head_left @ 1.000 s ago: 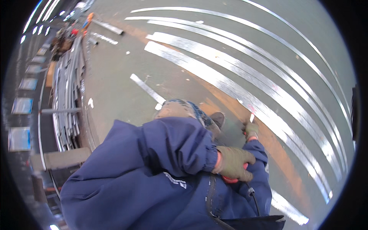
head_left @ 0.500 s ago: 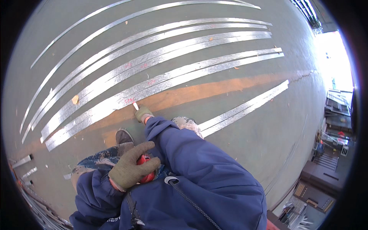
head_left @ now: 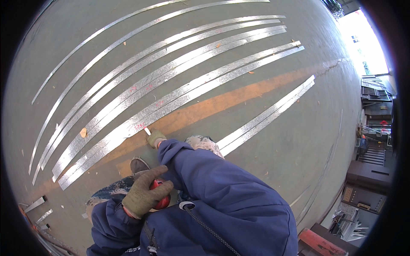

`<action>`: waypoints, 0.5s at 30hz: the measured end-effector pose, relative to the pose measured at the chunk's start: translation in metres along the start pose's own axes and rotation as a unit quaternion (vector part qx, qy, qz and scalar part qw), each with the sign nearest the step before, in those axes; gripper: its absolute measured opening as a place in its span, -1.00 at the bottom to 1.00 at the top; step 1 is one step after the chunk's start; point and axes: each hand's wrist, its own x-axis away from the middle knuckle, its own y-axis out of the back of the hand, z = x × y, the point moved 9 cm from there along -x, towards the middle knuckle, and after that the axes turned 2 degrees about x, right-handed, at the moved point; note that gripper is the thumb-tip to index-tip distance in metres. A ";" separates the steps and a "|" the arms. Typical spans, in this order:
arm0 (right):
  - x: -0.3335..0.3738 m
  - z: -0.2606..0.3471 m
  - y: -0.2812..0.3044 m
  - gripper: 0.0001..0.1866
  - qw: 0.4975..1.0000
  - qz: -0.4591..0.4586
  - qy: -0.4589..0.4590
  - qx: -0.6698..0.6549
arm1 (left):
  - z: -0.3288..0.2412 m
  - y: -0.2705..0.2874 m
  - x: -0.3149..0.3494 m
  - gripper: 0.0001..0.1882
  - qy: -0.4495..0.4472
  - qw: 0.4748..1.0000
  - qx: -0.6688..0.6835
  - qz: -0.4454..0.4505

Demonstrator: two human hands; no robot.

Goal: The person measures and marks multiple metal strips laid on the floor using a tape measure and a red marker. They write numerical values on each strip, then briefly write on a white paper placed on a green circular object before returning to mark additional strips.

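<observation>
My left hand (head_left: 142, 197), in an olive work glove, is closed on a red, rounded tape measure (head_left: 161, 200), held near my waist and partly covered by the fingers. My right arm stretches down to the floor. In the fingers of my gloved right hand (head_left: 155, 138) is a white marker pen (head_left: 147, 131), its end at the edge of the nearest long galvanized metal strip (head_left: 171, 103). Small red marks (head_left: 139, 126) show on that strip just beyond the pen. My knees are bent beneath me.
Several more shiny strips (head_left: 121, 94) lie curving across the green floor beyond. A shorter pair of strips (head_left: 267, 119) lies at my right, across an orange floor band (head_left: 226, 106). A dry leaf (head_left: 83, 132) rests at left. Racks and dark panels (head_left: 367, 175) stand far right.
My view has turned slightly, so the strips appear shifted down at the left. Both hands keep their hold, and the pen stays by the red marks.
</observation>
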 end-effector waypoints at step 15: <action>0.000 0.000 0.001 -0.50 1.000 0.008 -0.001 -0.001 | 0.000 -0.002 0.000 -0.29 0.014 1.000 0.016 0.007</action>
